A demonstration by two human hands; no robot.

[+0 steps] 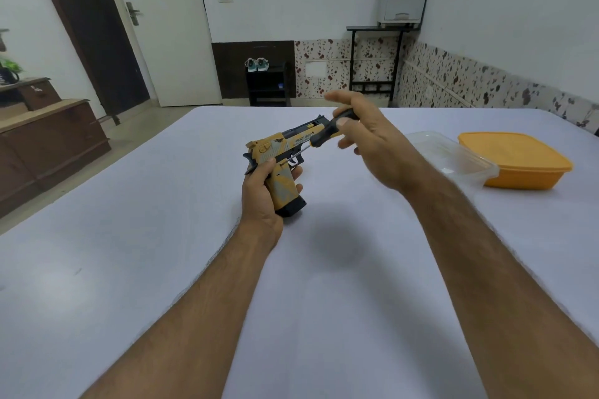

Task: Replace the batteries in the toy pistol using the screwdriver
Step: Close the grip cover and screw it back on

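White-sheeted table (pixel 162 236) — white walls, orange container (pixel 518 162) at right.

Pistol (pixel 281 161) in left hand (pixel 261 196), above bed (pixel 162 204) centre; screwdriver (pixel 327 133) in right hand (pixel 369 142), right of pistol; lid (pixel 453 152) and box (pixel 515 160) far right on bed, lid left of box.

Both forearms bare and hairy, no sleeves showing.

Surface: a bed (pixel 162 236) covered by a plain pale sheet, filling the lower view.
On it, far right: an orange container (pixel 518 165).
Just beside it, left: a clear plastic lid (pixel 453 152), touching or overlapping the container's edge.
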